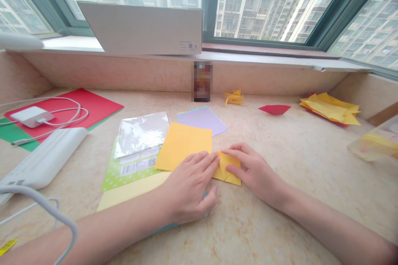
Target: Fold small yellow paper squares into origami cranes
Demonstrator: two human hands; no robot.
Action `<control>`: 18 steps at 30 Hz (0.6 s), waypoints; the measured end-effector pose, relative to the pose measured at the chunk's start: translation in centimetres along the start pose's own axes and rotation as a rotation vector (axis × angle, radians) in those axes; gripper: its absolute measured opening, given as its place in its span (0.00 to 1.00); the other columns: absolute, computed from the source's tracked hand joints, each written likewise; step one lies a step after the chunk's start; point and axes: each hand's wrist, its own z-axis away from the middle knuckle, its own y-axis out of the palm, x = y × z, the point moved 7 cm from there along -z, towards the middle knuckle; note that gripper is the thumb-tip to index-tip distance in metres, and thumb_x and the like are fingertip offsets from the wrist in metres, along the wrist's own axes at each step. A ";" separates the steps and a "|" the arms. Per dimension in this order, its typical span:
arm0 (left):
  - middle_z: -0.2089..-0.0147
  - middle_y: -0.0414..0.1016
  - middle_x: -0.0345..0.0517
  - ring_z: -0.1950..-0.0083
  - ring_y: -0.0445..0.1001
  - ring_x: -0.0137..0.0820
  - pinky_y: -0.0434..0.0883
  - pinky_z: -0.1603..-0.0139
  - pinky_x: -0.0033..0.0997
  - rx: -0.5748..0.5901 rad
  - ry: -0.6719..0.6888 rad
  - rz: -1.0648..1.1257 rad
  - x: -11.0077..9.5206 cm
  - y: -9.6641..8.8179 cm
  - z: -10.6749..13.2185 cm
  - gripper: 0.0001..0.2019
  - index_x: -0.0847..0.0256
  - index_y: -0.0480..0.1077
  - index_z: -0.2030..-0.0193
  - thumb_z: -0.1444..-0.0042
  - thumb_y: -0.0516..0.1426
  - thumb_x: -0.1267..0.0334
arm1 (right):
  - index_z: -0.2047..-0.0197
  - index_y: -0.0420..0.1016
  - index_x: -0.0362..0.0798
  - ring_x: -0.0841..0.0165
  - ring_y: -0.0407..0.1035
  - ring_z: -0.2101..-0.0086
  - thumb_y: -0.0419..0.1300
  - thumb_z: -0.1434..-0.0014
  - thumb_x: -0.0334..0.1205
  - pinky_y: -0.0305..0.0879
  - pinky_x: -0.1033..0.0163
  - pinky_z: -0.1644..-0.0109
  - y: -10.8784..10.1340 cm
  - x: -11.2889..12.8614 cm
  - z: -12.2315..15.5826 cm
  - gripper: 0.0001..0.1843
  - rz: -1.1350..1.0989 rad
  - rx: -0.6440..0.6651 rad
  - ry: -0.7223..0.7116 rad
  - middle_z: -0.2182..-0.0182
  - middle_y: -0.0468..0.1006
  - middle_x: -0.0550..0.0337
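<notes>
A small folded piece of yellow origami paper (229, 177) lies on the stone counter, with crease lines on its near part. My left hand (195, 186) rests flat, palm down, its stretched fingertips pressing the paper's left side. From the right, my right hand (248, 165) holds the paper between thumb and forefinger; its other fingers are curled and partly hidden. Just behind my left hand is a flat yellow-orange sheet (186, 140). Under my left wrist and palm, pale yellow paper (133, 190) and a bit of blue paper show, mostly covered.
A green dotted paper pack (113, 174), clear wrapper (141, 134) and lilac sheets (203, 120) lie behind. Farther back are a yellow folded figure (234, 97), a red folded piece (275, 109) and stacked yellow pieces (332, 107). A charger (32, 116) and power strip (51, 157) are left.
</notes>
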 end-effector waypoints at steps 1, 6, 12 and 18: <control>0.34 0.65 0.58 0.38 0.65 0.49 0.62 0.37 0.51 0.008 0.003 -0.005 -0.1 -0.1 -0.1 0.26 0.65 0.61 0.35 0.39 0.51 0.59 | 0.41 0.72 0.55 0.63 0.74 0.53 0.59 0.37 0.33 0.75 0.57 0.48 -0.1 0.1 0.1 0.21 -0.009 -0.025 0.007 0.52 0.76 0.55; 0.34 0.64 0.55 0.41 0.67 0.49 0.65 0.42 0.53 0.034 0.030 -0.047 -0.6 -0.3 -0.2 0.24 0.56 0.63 0.36 0.39 0.51 0.60 | 0.45 0.75 0.52 0.64 0.76 0.57 0.60 0.37 0.32 0.75 0.57 0.50 -0.5 0.6 0.5 0.17 0.018 -0.076 0.008 0.57 0.81 0.57; 0.32 0.61 0.59 0.39 0.66 0.51 0.64 0.41 0.55 0.008 0.046 -0.081 -0.6 -0.4 0.0 0.26 0.58 0.59 0.32 0.38 0.51 0.59 | 0.53 0.82 0.51 0.62 0.77 0.54 0.56 0.34 0.30 0.74 0.51 0.49 0.0 1.2 0.7 0.14 0.123 -0.065 -0.159 0.54 0.83 0.54; 0.27 0.54 0.57 0.27 0.53 0.49 0.50 0.29 0.57 -0.001 0.154 -0.099 0.0 -0.3 -0.1 0.25 0.58 0.61 0.34 0.37 0.51 0.59 | 0.49 0.81 0.52 0.60 0.76 0.53 0.58 0.35 0.30 0.72 0.49 0.47 0.4 1.7 0.6 0.15 0.185 -0.019 -0.243 0.52 0.83 0.55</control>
